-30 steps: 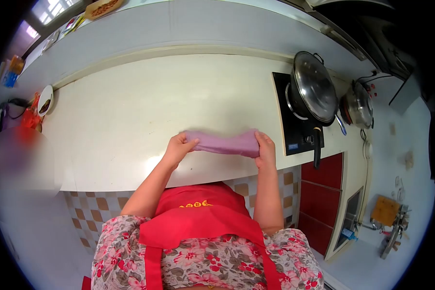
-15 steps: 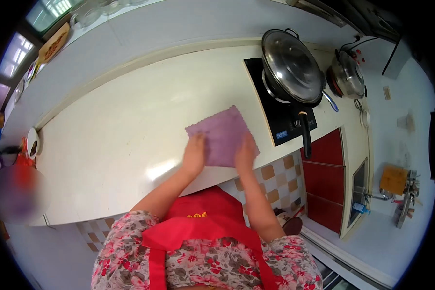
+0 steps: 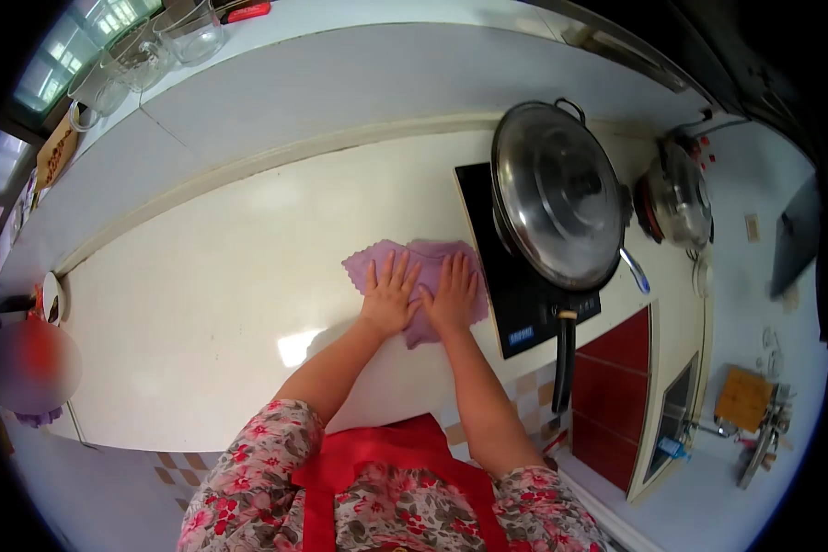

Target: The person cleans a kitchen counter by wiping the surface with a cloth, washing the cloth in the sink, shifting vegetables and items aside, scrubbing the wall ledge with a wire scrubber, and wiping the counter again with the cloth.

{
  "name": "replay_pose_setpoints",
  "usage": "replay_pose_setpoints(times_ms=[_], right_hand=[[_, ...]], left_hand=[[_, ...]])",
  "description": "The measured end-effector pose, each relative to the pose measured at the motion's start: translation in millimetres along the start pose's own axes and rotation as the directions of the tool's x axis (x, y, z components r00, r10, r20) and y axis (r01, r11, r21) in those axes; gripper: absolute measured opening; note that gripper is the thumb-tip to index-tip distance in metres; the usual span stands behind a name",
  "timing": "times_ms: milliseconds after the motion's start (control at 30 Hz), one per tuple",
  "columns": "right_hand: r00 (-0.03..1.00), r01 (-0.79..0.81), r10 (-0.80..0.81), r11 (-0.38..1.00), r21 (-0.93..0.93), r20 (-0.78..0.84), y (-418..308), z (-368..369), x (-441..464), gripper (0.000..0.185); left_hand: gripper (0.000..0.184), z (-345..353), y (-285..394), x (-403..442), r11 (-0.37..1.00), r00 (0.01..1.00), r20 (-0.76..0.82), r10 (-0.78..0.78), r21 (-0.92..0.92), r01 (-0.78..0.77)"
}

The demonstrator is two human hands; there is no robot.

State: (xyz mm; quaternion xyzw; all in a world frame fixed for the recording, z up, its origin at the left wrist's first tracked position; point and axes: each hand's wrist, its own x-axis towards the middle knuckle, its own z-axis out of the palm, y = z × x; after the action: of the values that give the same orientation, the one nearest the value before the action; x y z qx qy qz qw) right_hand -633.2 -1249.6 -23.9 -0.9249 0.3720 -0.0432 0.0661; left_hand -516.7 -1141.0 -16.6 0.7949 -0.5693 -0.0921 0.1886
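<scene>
A purple cloth [image 3: 368, 262] with a scalloped edge lies rumpled on the cream countertop [image 3: 202, 276], close to the left edge of the black cooktop [image 3: 478, 202]. My left hand [image 3: 391, 296] presses flat on the cloth's left part, fingers spread. On its right part rests my right hand [image 3: 451, 290], also flat, with the fingers stretched out. The two thumbs nearly meet in the middle. Neither hand grips the cloth; some of it is hidden under the palms.
A lidded wok [image 3: 561, 193] sits on the cooktop, its black handle [image 3: 564, 363] reaching past the counter's front edge. Farther right stands a lidded pot [image 3: 679, 198]. Glass cups [image 3: 189, 37] line the back ledge. At the far left is a white bowl [image 3: 53, 296].
Both hands have moved forward onto the cloth and flattened, coming closer together. The cloth was spread smoother before and now has folds. The camera view has shifted too.
</scene>
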Motion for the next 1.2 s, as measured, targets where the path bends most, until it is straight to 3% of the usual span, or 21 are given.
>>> replay_pose_setpoints(times_ms=[200, 367, 533, 633, 933, 1100, 1200], right_hand=[[0.994, 0.092, -0.089, 0.994, 0.052, -0.064, -10, 11, 125, 0.081], [0.993, 0.05, -0.046, 0.998, 0.034, -0.112, -50, 24, 213, 0.086], [0.998, -0.064, 0.063, 0.993, 0.095, 0.02, -127, 33, 249, 0.091], [0.995, -0.101, 0.102, 0.994, 0.036, -0.024, -169, 46, 240, 0.092], [0.983, 0.183, -0.184, 0.981, 0.057, 0.003, -301, 58, 188, 0.085], [0.867, 0.496, -0.499, 0.859, 0.126, -0.013, -317, 53, 158, 0.069], [0.844, 0.535, -0.536, 0.837, 0.113, -0.021, -330, 56, 123, 0.068]], left_hand=[[0.068, -12, -57, 96, 0.99, 0.996, -0.028, -0.085, 0.115, 0.088], [0.065, -22, -116, 149, 0.982, 0.978, -0.152, -0.141, 0.101, 0.158], [0.06, -44, -170, 146, 0.97, 0.974, -0.107, -0.202, 0.118, 0.214], [0.059, -52, -200, 116, 0.965, 0.97, -0.095, -0.222, 0.122, 0.233], [0.065, -102, -271, -8, 0.848, 0.865, -0.174, -0.471, 0.179, 0.498], [0.071, -108, -266, -59, 0.793, 0.808, -0.12, -0.577, 0.155, 0.59], [0.071, -104, -257, -104, 0.788, 0.795, -0.149, -0.588, 0.113, 0.605]])
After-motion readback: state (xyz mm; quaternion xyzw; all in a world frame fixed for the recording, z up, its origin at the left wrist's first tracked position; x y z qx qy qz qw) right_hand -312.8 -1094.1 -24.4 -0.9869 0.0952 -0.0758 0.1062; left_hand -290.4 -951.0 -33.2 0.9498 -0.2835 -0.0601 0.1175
